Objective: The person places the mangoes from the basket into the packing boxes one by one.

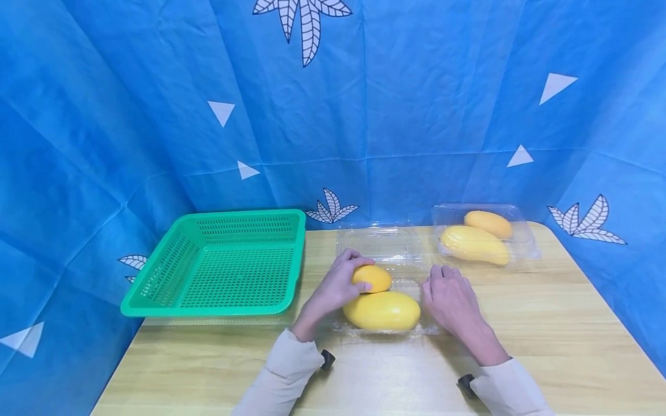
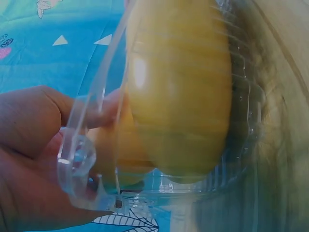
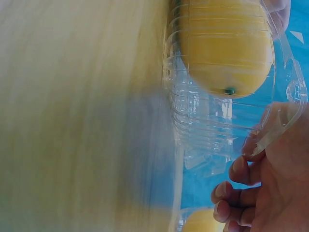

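A clear plastic clamshell box [image 3: 193,116] lies opened on the table, its lid [image 1: 380,245] folded back behind the base. In the base, a large yellow mango [image 1: 382,312] sits at the front, with a smaller orange-yellow mango [image 1: 376,278] behind it. My left hand [image 1: 340,281] grips the smaller mango from its left end, thumb toward the front. At the box's right side, my right hand [image 1: 451,297] pinches the rim; the right wrist view shows its other fingers curled below. The large mango's green stem spot [image 3: 230,91] faces right.
A green mesh basket [image 1: 299,266] stands on the left of the wooden table [image 1: 562,341]. Back right, another clear box [image 1: 528,231] contains two mangoes [image 1: 476,244]. A blue patterned cloth [image 1: 416,115] hangs behind and around the table.
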Demonstrator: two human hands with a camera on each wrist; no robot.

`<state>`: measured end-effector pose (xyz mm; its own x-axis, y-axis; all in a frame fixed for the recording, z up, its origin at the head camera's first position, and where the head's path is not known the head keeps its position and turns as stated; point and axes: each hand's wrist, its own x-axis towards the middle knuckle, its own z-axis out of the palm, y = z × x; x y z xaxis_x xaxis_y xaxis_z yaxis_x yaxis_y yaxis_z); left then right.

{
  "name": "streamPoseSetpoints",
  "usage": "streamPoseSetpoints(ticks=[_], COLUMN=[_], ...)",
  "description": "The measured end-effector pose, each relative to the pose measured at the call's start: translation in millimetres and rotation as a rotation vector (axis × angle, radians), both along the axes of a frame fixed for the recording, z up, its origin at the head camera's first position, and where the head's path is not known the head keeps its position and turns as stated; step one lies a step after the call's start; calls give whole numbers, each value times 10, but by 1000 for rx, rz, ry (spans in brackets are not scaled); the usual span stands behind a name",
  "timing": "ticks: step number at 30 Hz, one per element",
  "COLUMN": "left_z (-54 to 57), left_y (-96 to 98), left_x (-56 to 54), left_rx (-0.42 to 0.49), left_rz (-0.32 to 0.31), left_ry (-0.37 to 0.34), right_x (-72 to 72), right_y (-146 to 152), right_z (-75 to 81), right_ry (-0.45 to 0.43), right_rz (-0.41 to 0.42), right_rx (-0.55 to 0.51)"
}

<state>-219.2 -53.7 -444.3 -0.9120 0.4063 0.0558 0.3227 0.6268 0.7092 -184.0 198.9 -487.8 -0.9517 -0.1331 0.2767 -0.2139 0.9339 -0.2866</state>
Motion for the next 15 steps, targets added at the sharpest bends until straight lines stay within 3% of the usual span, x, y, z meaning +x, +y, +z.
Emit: streamPoseSetpoints(ticks=[15], left_z=[-14], left_y=[75], left_x=[68], left_rx=[-177], left_rz=[29], left_ry=[79], right_x=[16], right_y=[-15], right_z=[19], right_ry=[2], right_rz=[-4], right_rx=[-6])
